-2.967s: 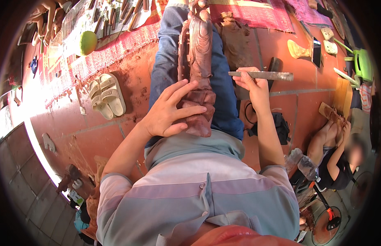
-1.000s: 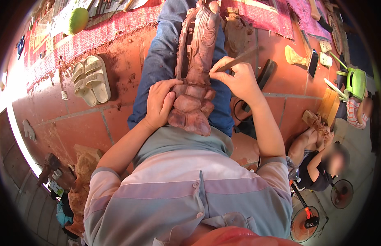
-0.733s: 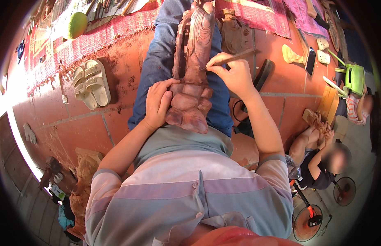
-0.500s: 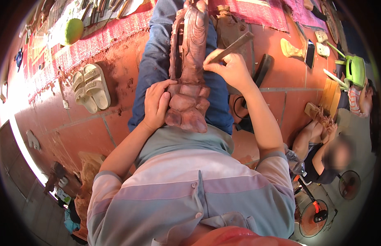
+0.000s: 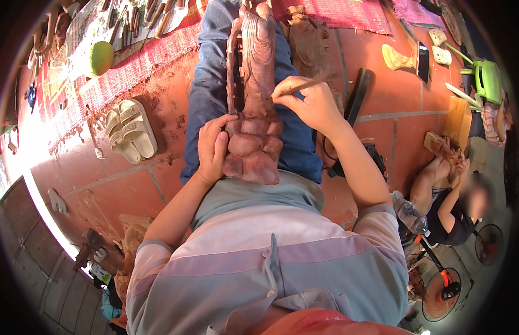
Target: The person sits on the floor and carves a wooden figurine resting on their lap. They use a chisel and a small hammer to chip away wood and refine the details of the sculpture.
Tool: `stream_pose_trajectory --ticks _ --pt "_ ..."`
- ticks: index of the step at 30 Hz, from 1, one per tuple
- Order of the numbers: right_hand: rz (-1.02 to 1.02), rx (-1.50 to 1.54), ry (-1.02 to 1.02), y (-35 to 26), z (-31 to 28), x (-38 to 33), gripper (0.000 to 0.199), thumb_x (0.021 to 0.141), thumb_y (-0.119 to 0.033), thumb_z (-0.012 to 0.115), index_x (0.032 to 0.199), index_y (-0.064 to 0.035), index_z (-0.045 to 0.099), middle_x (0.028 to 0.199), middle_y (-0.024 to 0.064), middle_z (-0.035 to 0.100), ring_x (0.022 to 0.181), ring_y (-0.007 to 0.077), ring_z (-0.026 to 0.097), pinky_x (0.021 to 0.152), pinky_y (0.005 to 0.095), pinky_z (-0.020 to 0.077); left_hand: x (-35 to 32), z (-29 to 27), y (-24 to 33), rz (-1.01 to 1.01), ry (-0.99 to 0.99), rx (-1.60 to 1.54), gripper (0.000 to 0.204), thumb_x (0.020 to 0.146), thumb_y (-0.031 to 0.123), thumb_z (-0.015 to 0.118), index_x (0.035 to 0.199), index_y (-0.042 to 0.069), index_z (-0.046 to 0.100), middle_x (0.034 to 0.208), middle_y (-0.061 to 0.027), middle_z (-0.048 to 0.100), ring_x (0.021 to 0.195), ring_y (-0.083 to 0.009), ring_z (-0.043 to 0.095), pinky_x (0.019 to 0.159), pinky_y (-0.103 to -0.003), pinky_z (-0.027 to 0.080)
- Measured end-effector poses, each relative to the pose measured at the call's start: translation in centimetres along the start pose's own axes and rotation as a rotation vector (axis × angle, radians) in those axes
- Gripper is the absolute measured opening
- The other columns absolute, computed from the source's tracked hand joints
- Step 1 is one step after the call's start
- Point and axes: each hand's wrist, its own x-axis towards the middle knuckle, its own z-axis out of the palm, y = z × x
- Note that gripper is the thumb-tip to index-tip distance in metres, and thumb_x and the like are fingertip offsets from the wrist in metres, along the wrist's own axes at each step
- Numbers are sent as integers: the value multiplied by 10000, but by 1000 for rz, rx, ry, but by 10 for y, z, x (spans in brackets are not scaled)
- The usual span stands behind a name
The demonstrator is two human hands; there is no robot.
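Observation:
A long reddish-brown carved wooden figure (image 5: 254, 84) lies along my lap on my jeans. My left hand (image 5: 212, 146) grips its lower left side, near the bulbous base. My right hand (image 5: 309, 103) is closed on a thin wooden-handled carving tool (image 5: 304, 86), held like a pen. The tool's tip rests against the figure's right side about halfway up. I sit on the red tiled floor with my legs stretched forward.
A pair of cream sandals (image 5: 131, 129) lies at the left. A red woven mat (image 5: 131, 61) holds several tools and a green round fruit (image 5: 101, 57). Another person (image 5: 455, 195) sits at the right, handling a wooden piece. A green stool (image 5: 487, 79) and fans (image 5: 446, 285) stand beyond.
My right hand has brought the tool from out at the right onto the carving and shifted it along the right side. My left hand has slid from on top of the base to its left side.

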Motion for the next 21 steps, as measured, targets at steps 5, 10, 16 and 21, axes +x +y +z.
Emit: stream_pose_trajectory --ticks 5,10,16,21 --pt "121 -5 -46 4 -8 8 57 817 -41 708 848 2 687 842 53 694 815 146 646 756 295 500 1 0 2 10 -7 24 369 955 248 402 1191 52 607 1146 -126 626 1069 -288 548 935 -360 361" --pt "0 76 122 7 5 -9 63 834 -63 701 849 -3 689 830 65 696 789 147 650 740 284 503 -1 0 1 14 1 10 369 958 245 402 1188 45 609 1149 -123 627 1068 -284 550 936 -360 361" --pt "71 48 65 15 -1 2 79 832 -65 705 872 -2 680 804 53 678 771 137 635 707 268 496 -1 2 1 19 -1 15 375 967 250 392 1195 41 605 1149 -125 627 1067 -283 552 938 -359 361" --pt "47 121 -11 4 1 -5 70 819 -53 709 858 -1 683 830 57 692 785 142 644 724 271 496 -2 1 -2 21 0 15 381 977 263 386 1197 41 603 1156 -124 627 1067 -278 555 937 -352 360"
